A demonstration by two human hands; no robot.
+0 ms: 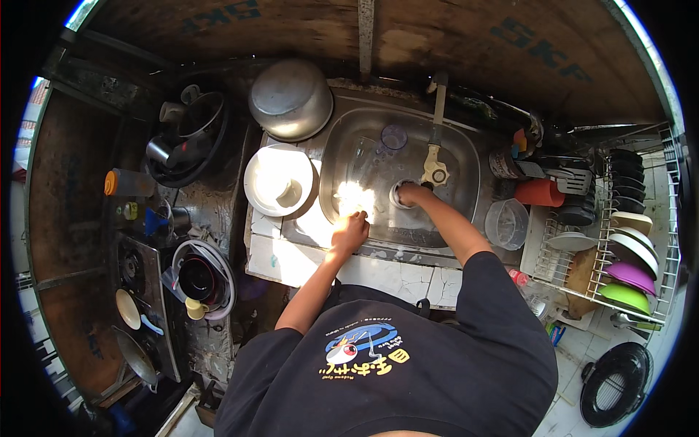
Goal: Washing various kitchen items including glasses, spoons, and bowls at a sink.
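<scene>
My right hand [413,194] reaches into a white cup [397,198] under the tap in the stainless steel sink [377,229]; the fingers are mostly hidden by the cup and whether they grip it is unclear. My left hand [351,232] is closed at the near edge of the sink, beside a bright patch of sunlight; nothing in it can be made out. A purple-tinted clear cup [394,137] stands in the back of the basin, with a clear glass [362,152] lying left of it. The cream plastic tap [436,169] hangs over the basin.
Left of the sink are a white basin [254,185] and an upturned metal pot [291,98]. A clear plastic tub [507,223] stands to the right, before a wire dish rack [663,273] holding bowls. Further left are a gas stove [164,306] and a black tub [210,164] with dishes.
</scene>
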